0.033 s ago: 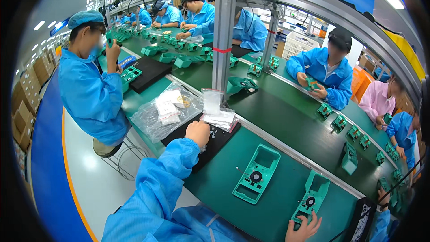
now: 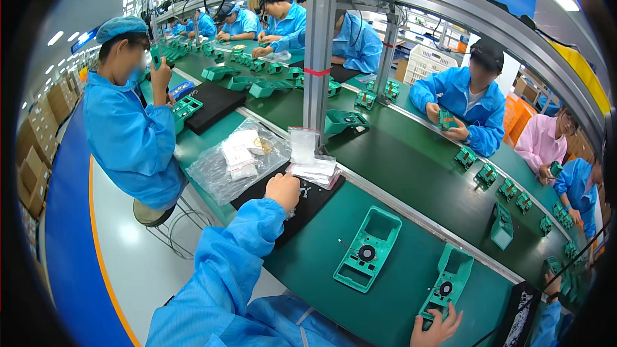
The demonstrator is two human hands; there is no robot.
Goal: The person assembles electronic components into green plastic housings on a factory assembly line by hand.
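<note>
My left hand (image 2: 283,191) is closed over the black mat (image 2: 316,200), beside several small pale parts (image 2: 304,190). Its fingertips are turned down and hidden, so what they hold cannot be made out. My right hand (image 2: 437,326) grips the lower end of a green plastic housing (image 2: 457,266) with a round black speaker-like part (image 2: 445,288) in it, thumb and fingers bent onto its edge. Between my hands a second green housing (image 2: 383,225) lies flat on the green table (image 2: 302,270), with a similar round black part (image 2: 367,253) and a short wire.
Clear plastic bags (image 2: 222,164) and small white bags (image 2: 315,168) lie beyond my left hand. A metal post (image 2: 319,51) rises behind them. Past a pale rail runs a dark green belt (image 2: 411,177) with green parts. Co-workers in blue sit opposite; one person (image 2: 132,122) is at left.
Both my hands and the two housings stay where they were. The co-worker opposite has turned the green part in their hands slightly.
</note>
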